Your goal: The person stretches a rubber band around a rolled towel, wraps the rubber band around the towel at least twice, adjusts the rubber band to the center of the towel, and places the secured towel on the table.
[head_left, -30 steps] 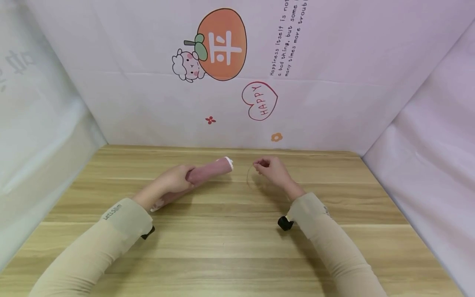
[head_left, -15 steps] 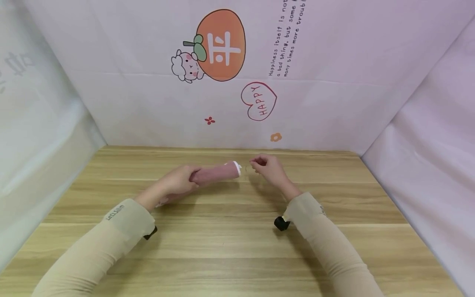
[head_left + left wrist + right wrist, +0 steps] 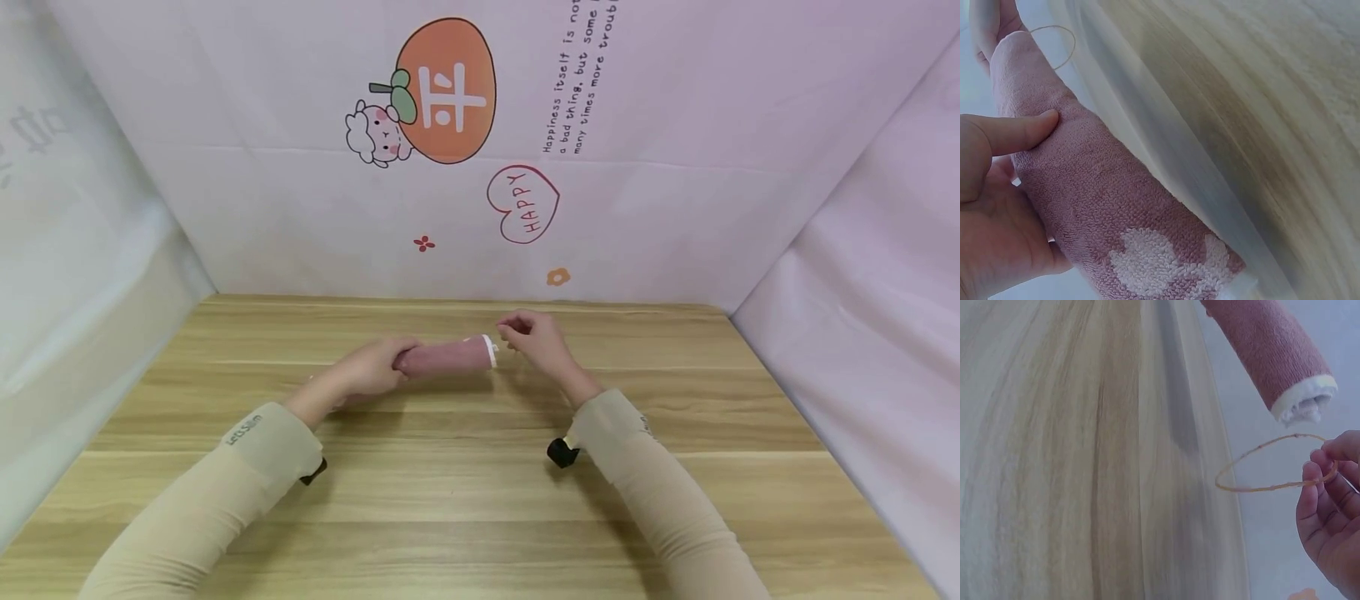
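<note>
A rolled pink towel [image 3: 450, 357] with a white edge at its end lies in the grip of my left hand [image 3: 375, 367]. In the left wrist view the thumb presses across the towel roll [image 3: 1085, 162], and a pale pattern shows near its lower end. My right hand [image 3: 538, 337] pinches a thin yellowish rubber band [image 3: 1260, 489] between thumb and fingers. The loop hangs open just off the white-edged end of the towel roll [image 3: 1279, 356] in the right wrist view. Towel and band are apart there.
Both hands are over a wood-grain table [image 3: 450, 517]. A white printed cloth [image 3: 300, 225] stands behind its far edge, with more white cloth on the left and right sides. A black wrist camera [image 3: 562, 452] sits under the right cuff.
My left hand has carried the towel roll to the right, turning it more level, so its white end nears my right hand. The right hand has shifted slightly left with the rubber band.
</note>
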{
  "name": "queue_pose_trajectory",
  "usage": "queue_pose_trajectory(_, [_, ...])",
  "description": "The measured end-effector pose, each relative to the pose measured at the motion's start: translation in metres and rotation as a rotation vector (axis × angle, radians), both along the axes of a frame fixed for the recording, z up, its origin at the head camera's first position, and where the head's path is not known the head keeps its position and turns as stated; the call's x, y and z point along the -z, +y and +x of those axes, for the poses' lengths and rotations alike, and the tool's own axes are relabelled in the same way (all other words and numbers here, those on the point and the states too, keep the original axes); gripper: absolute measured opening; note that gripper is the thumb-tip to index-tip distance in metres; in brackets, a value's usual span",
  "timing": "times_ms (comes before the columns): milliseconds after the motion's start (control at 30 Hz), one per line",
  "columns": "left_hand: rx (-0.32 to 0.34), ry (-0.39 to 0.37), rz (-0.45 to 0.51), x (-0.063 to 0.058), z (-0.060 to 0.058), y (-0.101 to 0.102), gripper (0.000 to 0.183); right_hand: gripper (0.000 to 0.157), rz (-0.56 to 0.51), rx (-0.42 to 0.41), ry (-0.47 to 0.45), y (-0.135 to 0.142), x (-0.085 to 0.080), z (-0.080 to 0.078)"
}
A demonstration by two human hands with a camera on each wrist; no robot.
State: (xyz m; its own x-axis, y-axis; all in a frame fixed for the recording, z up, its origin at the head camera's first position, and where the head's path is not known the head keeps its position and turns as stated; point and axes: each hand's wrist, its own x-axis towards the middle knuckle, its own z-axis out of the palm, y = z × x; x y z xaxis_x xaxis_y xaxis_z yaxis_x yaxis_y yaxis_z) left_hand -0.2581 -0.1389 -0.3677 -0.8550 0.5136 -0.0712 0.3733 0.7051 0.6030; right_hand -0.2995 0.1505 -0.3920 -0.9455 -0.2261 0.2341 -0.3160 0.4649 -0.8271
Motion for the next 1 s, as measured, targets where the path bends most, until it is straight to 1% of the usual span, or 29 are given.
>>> queue_pose_trajectory(133, [-0.003, -0.012, 0.003, 0.000, 0.001, 0.003, 0.048, 0.018, -0.015, -0.004, 0.012, -0.004, -0.002, 0.001])
queue_pose_trajectory(300, [0.024, 0.002, -0.012, -0.001, 0.002, 0.006, 0.051, 0.017, -0.017, -0.018, 0.016, -0.009, -0.006, 0.005])
queue_pose_trajectory(367, [0.022, -0.015, -0.010, -0.001, 0.003, 0.007, 0.052, 0.017, -0.013, -0.024, 0.018, -0.011, -0.007, 0.005])
queue_pose_trajectory(500, [-0.001, -0.055, 0.000, -0.002, 0.003, 0.009, 0.053, 0.017, 0.003, -0.036, 0.026, -0.014, -0.007, 0.005])
queue_pose_trajectory(733, [-0.013, -0.045, 0.001, -0.001, 0.001, 0.010, 0.051, 0.014, 0.022, -0.011, 0.037, -0.015, -0.006, 0.005])
queue_pose_trajectory(1000, [-0.049, -0.037, -0.016, -0.004, 0.000, 0.009, 0.053, 0.013, -0.039, -0.024, 0.060, -0.014, -0.005, 0.007])
